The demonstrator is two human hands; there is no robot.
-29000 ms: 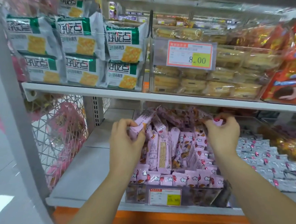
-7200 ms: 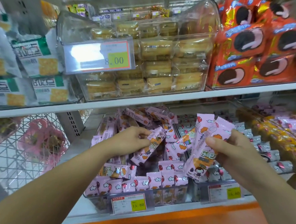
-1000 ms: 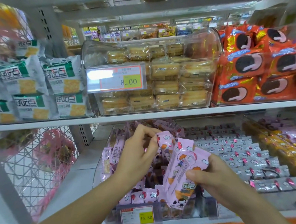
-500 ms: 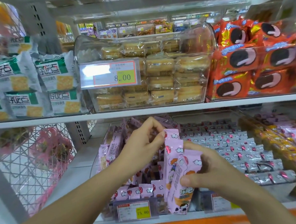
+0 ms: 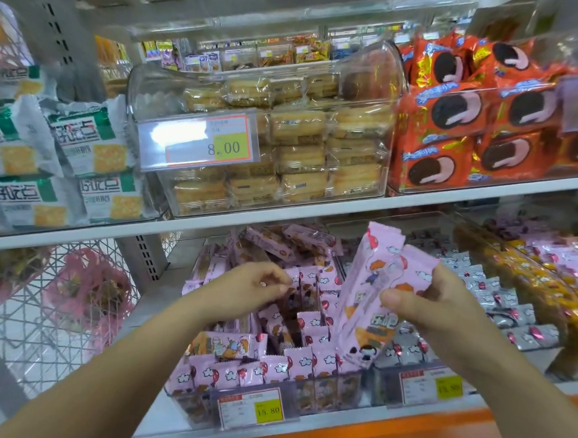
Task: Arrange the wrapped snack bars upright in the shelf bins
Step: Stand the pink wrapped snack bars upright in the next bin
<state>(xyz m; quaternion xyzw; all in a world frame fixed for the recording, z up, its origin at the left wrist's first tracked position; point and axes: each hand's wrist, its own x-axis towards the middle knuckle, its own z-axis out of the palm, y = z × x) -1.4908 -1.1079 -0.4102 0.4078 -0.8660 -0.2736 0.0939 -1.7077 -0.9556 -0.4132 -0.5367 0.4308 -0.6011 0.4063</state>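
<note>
Pink wrapped snack bars [image 5: 302,360] fill a clear shelf bin [image 5: 325,396] on the lower shelf; the front rows stand upright, and loose bars lie jumbled at the back. My right hand [image 5: 424,303] grips a small bunch of pink bars [image 5: 374,297], tilted above the bin's right side. My left hand [image 5: 247,292] hovers over the middle of the bin, its fingertips pinched at the top of an upright bar. Whether it grips that bar, I cannot tell.
A bin of silver-wrapped snacks [image 5: 497,306] sits to the right, then yellow and pink packs [image 5: 546,269]. The upper shelf [image 5: 281,215] overhangs closely, holding cracker bags [image 5: 87,141], a clear bin of cakes [image 5: 285,141] and orange packs [image 5: 470,128]. A wire basket [image 5: 42,299] stands at the left.
My right hand has lifted its bunch of bars up and to the right. My left hand has let go of that bunch and dropped down into the bin.
</note>
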